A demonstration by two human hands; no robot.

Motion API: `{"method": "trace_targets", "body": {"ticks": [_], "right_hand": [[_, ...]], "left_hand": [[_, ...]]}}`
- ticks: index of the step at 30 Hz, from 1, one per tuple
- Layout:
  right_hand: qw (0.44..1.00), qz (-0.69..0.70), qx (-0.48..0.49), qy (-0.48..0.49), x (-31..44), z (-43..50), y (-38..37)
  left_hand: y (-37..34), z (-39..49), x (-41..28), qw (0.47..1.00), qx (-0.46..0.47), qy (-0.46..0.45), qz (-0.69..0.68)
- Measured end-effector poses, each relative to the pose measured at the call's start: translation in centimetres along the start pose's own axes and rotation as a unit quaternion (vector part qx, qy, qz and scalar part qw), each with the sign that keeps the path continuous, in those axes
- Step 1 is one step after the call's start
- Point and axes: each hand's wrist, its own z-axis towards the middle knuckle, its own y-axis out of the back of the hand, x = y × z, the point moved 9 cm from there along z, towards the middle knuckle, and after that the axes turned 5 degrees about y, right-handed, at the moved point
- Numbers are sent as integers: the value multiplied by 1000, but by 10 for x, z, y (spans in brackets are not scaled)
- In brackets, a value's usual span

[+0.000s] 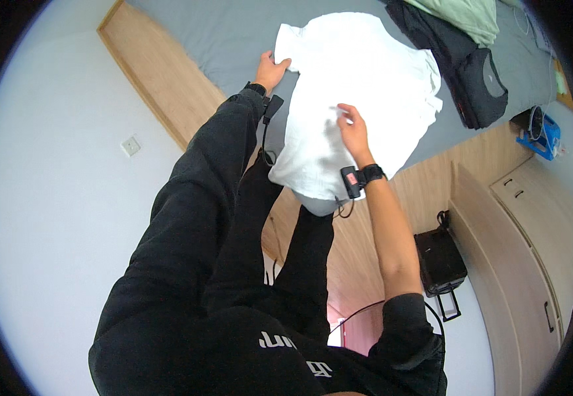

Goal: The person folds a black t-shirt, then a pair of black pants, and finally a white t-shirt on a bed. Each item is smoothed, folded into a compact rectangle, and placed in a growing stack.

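A white T-shirt (360,74) lies spread over the grey bed sheet (227,44), its lower end hanging over the edge of the bed. At its left sleeve is my left hand (271,72), the thumb resting on the sleeve's edge and the fingers beside or under it; whether they pinch the cloth I cannot tell. My right hand (353,126) is over the lower middle of the shirt, palm down, with its fingers loosely bent and apart and nothing held. Both wrists wear black straps with small devices and cables.
Dark folded garments (479,84) and a light green cloth (474,20) lie on the bed at the right. A wooden ledge (167,64) borders the bed at left. A black suitcase (439,262), a blue plastic object (546,138) and a wooden cabinet (524,247) are at right.
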Motion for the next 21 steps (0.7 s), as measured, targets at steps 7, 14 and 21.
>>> {"method": "trace_targets", "body": {"ticks": [7,14,21], "right_hand": [[998,61,0,18,76,57,-64],[972,199,110,67,214,16,-147],[967,190,1,171,280,-1,-146]], "left_hand": [[-4,51,-28,993,110,12,-43],[82,78,-8,983,-77,-71,148],[96,64,-34,968,-135,-104,182]]}}
